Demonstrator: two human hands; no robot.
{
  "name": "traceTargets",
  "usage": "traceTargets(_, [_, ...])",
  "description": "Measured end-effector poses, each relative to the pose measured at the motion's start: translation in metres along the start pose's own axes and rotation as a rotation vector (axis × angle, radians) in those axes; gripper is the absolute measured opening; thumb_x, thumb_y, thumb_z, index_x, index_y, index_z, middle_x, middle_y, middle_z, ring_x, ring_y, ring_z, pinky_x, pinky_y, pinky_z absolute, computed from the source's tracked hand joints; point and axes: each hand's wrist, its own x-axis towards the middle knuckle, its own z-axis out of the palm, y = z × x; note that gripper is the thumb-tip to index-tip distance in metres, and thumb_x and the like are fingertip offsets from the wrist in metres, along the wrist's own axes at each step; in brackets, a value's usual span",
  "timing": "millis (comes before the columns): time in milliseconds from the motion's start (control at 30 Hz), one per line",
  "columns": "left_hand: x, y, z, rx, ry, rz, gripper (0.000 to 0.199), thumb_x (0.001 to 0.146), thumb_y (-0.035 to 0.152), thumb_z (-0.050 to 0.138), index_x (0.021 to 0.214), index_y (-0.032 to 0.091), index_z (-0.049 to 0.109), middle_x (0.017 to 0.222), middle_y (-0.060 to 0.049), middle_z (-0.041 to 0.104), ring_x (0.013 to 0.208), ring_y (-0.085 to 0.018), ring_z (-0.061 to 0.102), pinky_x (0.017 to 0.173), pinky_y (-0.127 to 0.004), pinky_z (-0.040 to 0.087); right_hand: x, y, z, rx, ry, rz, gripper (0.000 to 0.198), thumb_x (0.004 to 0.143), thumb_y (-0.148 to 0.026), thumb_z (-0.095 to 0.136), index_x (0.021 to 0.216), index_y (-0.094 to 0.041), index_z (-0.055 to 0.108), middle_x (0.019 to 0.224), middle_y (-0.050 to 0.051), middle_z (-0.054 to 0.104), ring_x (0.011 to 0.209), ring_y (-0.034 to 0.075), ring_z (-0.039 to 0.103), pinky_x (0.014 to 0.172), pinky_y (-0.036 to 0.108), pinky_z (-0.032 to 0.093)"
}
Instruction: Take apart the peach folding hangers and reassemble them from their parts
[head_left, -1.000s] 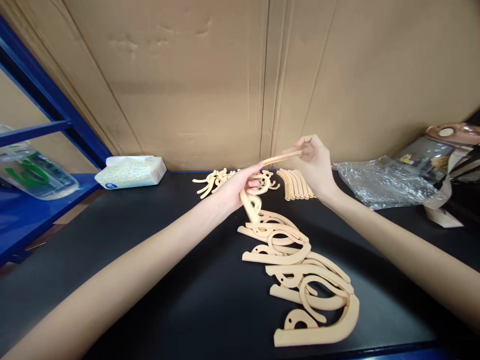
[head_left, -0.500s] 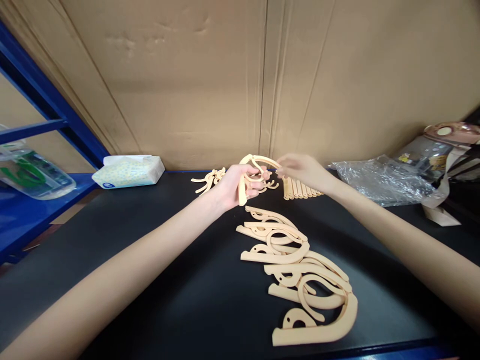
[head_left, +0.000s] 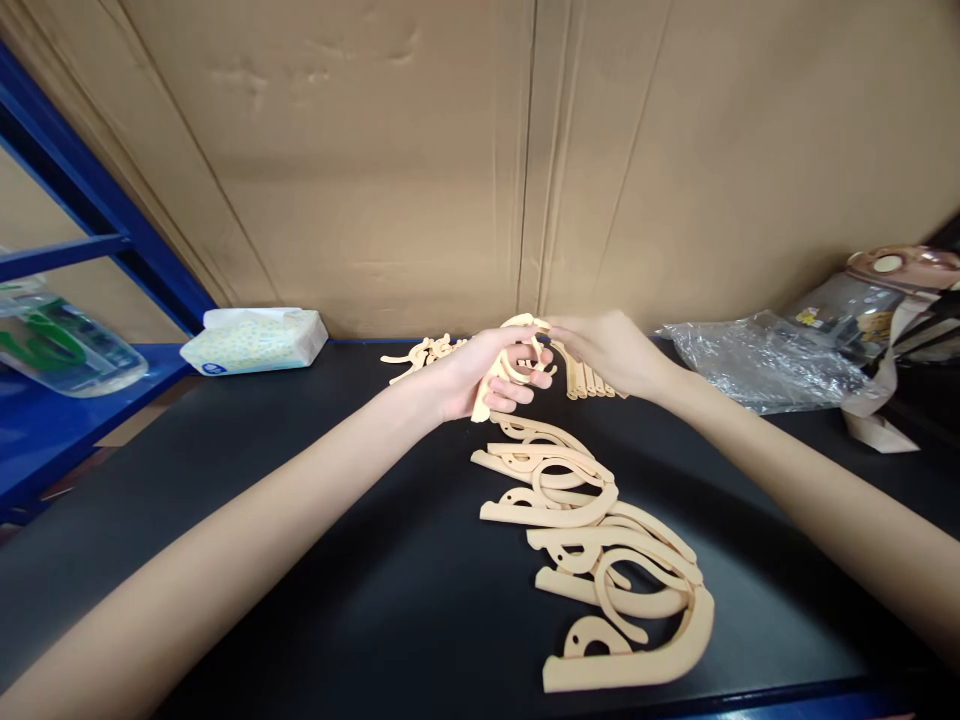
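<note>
Head: black tabletop point(head_left: 337, 590), brown cardboard point(head_left: 360, 180).

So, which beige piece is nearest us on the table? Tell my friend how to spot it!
Find the black table, then the row of overlapping beige pieces on it. Follow that row to its near end. The nearest piece is the one lying closest of all to the table's front edge.

From my end I see the hangers point(head_left: 652, 604) in plain pale beige against a black table point(head_left: 360, 570). The cardboard point(head_left: 360, 180) behind is tan. To the left I get a bright blue shelf point(head_left: 45, 430), green on a clear jug point(head_left: 71, 350), and a white tissue pack point(head_left: 255, 345) speckled pale yellow and blue. The strap point(head_left: 889, 385) on the right reads off-white, the flask lid point(head_left: 911, 265) pinkish.
</note>
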Motion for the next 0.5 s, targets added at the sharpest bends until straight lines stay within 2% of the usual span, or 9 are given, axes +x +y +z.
traceTargets(67, [0.001, -0.003, 0.002, 0.14, 0.142, 0.004, 0.033, 0.09, 0.044, 0.047, 0.073, 0.017, 0.054, 0.062, -0.001, 0.047, 0.035, -0.002, 0.023, 0.03, -0.015, 0.013, 0.002, 0.0, 0.004, 0.246, -0.056, 0.133, 0.043, 0.098, -0.045, 0.033, 0.088, -0.02, 0.066, 0.06, -0.002, 0.057, 0.053, 0.011, 0.05, 0.056, 0.024, 0.038])
traceTargets(167, [0.004, -0.013, 0.001, 0.313, 0.322, 0.051, 0.033, 0.082, 0.05, 0.061, 0.074, 0.019, 0.053, 0.062, 0.001, 0.047, 0.034, -0.003, 0.025, 0.031, -0.019, 0.009, 0.006, 0.011, 0.011, 0.338, -0.086, 0.362, 0.043, 0.095, -0.046, 0.038, 0.081, -0.017, 0.066, 0.054, -0.002, 0.053, 0.045, 0.01, 0.046, 0.047, 0.024, 0.038])
traceTargets(267, [0.007, -0.02, -0.002, 0.378, 0.407, 0.089, 0.043, 0.073, 0.061, 0.067, 0.077, 0.021, 0.053, 0.066, 0.0, 0.051, 0.035, -0.003, 0.027, 0.032, -0.022, 0.007, 0.007, 0.036, 0.014, 0.246, -0.035, 0.507, 0.048, 0.098, -0.042, 0.031, 0.078, -0.014, 0.065, 0.053, 0.001, 0.055, 0.042, 0.011, 0.046, 0.045, 0.026, 0.038])
traceTargets(367, [0.008, -0.017, -0.004, 0.373, 0.469, 0.113, 0.052, 0.073, 0.072, 0.056, 0.079, 0.021, 0.052, 0.069, 0.0, 0.051, 0.038, -0.003, 0.027, 0.034, -0.021, 0.009, 0.005, 0.059, 0.017, 0.106, -0.02, 0.624, 0.052, 0.098, -0.044, 0.032, 0.067, -0.014, 0.062, 0.054, 0.003, 0.057, 0.047, 0.013, 0.052, 0.052, 0.028, 0.044])
traceTargets(500, [0.008, -0.012, -0.005, 0.347, 0.441, 0.067, 0.057, 0.077, 0.077, 0.043, 0.08, 0.021, 0.047, 0.07, 0.0, 0.049, 0.042, -0.005, 0.029, 0.035, -0.018, 0.014, 0.003, 0.069, 0.026, -0.084, -0.046, 0.7, 0.04, 0.093, -0.048, 0.047, 0.081, -0.014, 0.064, 0.075, 0.002, 0.067, 0.072, 0.015, 0.064, 0.072, 0.033, 0.05])
